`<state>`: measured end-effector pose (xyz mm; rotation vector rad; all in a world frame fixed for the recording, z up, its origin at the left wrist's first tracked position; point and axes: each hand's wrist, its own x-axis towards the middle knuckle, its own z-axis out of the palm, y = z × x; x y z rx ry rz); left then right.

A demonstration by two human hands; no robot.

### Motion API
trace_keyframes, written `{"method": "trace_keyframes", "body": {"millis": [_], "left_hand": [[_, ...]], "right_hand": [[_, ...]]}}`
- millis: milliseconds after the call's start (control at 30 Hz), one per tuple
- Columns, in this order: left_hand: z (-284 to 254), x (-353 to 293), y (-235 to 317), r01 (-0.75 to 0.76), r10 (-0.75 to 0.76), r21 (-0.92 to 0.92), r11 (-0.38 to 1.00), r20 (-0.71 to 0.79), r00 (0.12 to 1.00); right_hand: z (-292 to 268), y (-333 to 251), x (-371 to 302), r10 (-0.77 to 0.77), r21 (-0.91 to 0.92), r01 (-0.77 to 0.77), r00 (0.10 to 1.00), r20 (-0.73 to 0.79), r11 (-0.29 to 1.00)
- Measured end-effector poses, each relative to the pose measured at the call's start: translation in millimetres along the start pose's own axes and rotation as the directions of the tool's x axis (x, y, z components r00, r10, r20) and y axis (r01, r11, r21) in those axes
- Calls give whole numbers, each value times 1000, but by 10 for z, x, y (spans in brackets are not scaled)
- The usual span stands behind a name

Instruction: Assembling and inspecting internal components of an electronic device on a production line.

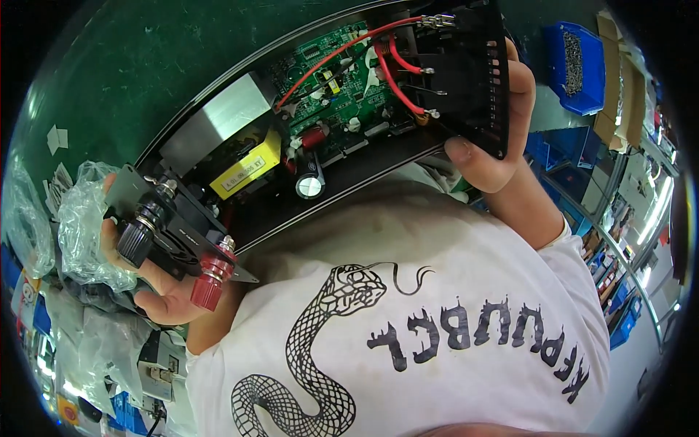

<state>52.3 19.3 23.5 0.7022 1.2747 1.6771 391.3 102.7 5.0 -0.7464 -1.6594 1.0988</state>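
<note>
An opened power inverter [342,178] in a long black case lies across between my hands, tilted. Inside are a green circuit board [342,95], a yellow-wrapped transformer [247,166], a silver metal block [218,120] and a round capacitor [311,186]. My left hand [171,295] is closed round its left end plate, which carries a black terminal post [136,237] and a red terminal post [211,280]. At the other end my right hand [502,156] grips the slotted black end panel [495,95], thumb at its lower edge. Red wires [397,91] with bare metal lugs stick out beside that panel.
Under the inverter spreads a green work surface [145,58]. Crumpled clear plastic bags [91,226] lie close to my left hand. Beyond my right hand stand a blue bin [593,102] of small metal screws and a cardboard box [608,120]. A metal rack [619,251] runs down the right.
</note>
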Motion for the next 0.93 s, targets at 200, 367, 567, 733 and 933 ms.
{"method": "trace_keyframes", "body": {"millis": [200,367,567,733,933], "left_hand": [[-17,16,-8,1,0,-52,999,16,1000],[-74,51,-65,4,25,-257,966,111,994],[18,82,-61,-64,69,-76,995,54,996],[244,191,17,-10,2,-62,998,-124,992],[577,363,117,-93,132,217,972,-176,975]], "right_hand": [[22,6,22,-9,22,8,999,35,1000],[-19,21,108,-43,28,41,997,57,999],[21,49,109,-78,-10,78,997,10,997],[55,-54,162,-29,-100,34,998,46,994],[64,-85,158,19,-27,-17,997,74,999]]}}
